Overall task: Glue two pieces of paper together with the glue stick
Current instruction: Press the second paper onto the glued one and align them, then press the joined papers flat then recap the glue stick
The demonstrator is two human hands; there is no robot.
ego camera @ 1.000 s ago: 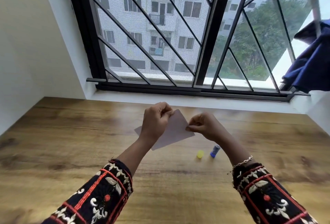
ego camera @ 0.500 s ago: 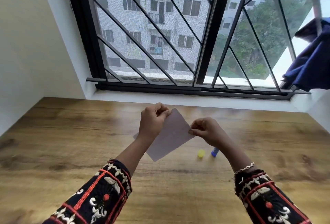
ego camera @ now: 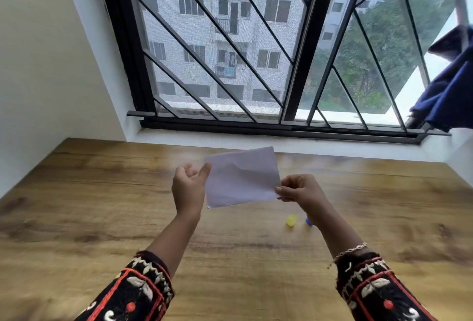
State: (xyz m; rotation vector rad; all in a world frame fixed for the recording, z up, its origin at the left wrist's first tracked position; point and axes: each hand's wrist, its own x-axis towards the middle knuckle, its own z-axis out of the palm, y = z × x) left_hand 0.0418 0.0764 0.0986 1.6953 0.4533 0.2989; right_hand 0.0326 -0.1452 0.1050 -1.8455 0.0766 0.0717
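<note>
Two hands are showing on my feed, both raised over the brown wood-grain tabletop. The right hand is pinching the white rectangular sheet of paper at its five o'clock corner, thumb and fingers curled onto it. The left hand is lying open, fingers relaxed and spread, one digit just touching the sheet's nine o'clock edge and gripping nothing. The paper is hanging in the air between the two hands, softly creased; I am not able to tell whether it is one sheet or two layered. At five o'clock from the paper, the round yellow cap is lying on the table, and the small blue glue stick is sitting just at three o'clock of it, mostly hidden behind the right wrist. Toward twelve o'clock I am seeing the black-barred window, with a dark blue cloth hanging at two o'clock.
</note>
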